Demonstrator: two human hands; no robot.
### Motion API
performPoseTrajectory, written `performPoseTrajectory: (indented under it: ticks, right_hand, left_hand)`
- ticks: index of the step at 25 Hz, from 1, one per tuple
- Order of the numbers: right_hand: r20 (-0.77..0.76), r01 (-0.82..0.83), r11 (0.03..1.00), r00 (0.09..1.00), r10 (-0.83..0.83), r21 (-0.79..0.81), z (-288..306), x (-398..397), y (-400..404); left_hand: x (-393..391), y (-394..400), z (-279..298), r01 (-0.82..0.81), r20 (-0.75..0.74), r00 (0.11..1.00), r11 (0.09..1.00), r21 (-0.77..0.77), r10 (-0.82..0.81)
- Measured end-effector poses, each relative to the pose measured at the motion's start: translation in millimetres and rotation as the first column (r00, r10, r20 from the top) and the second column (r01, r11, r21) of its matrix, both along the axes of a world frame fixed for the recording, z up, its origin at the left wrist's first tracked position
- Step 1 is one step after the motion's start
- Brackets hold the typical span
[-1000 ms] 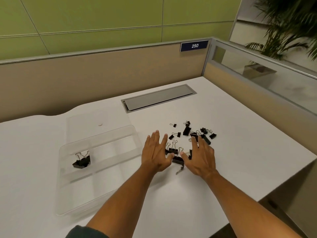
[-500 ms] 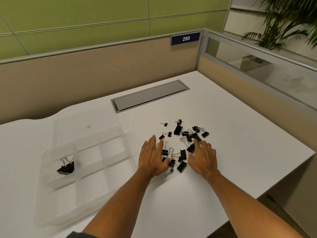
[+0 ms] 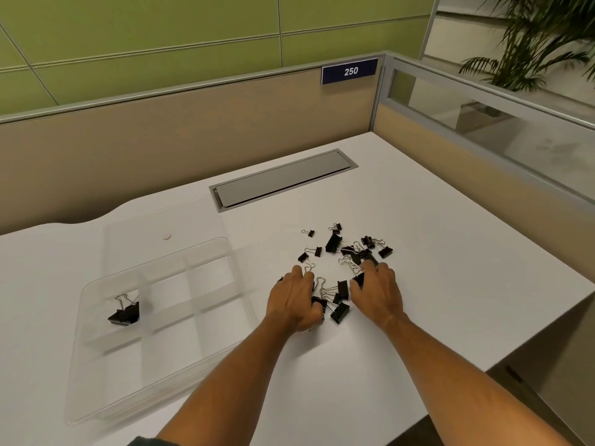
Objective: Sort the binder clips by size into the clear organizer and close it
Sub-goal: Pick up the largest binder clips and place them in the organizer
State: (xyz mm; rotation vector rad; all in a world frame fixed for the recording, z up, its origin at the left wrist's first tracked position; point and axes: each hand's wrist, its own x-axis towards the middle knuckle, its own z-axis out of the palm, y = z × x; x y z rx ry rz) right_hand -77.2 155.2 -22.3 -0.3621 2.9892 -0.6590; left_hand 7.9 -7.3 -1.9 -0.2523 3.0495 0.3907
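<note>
A pile of black binder clips [image 3: 349, 252] of mixed sizes lies on the white desk [image 3: 450, 284]. My left hand [image 3: 294, 300] is at the pile's near left, its fingers curled down round a clip [image 3: 319, 301] at the thumb. At the near right of the pile, my right hand [image 3: 378, 292] pinches a black clip [image 3: 359, 279] between thumb and curled fingers. The clear organizer [image 3: 225, 243] stands open to the left. One large clip [image 3: 125, 314] sits in its left compartment. The organizer's lid [image 3: 180, 220] lies flat behind it.
A grey cable hatch [image 3: 283, 181] is set into the desk behind the pile. Beige partition walls [image 3: 193, 140] close off the back and right. The desk's right edge [image 3: 547, 323] drops off close to my right arm.
Both hands went from flat and spread to curled onto clips at the near side of the pile. The camera shifted, so the organizer now shows further left.
</note>
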Motion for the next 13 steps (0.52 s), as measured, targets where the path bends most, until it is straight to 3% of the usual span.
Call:
performPoseTrajectory:
  ticks: [6,13]
  right_hand:
    - [-0.044,0.013,0.997,0.999,-0.016,-0.073,8,1,3]
    - [-0.023,-0.029,0.997,0.999,0.027,-0.069,10,3,1]
  left_hand:
    - [-8,10,-10,-0.048,0.08,0.996,0.999,0.02,0.046]
    - [-12,10,-12,-0.045,0.065,0.997,0.994,0.099,0.039]
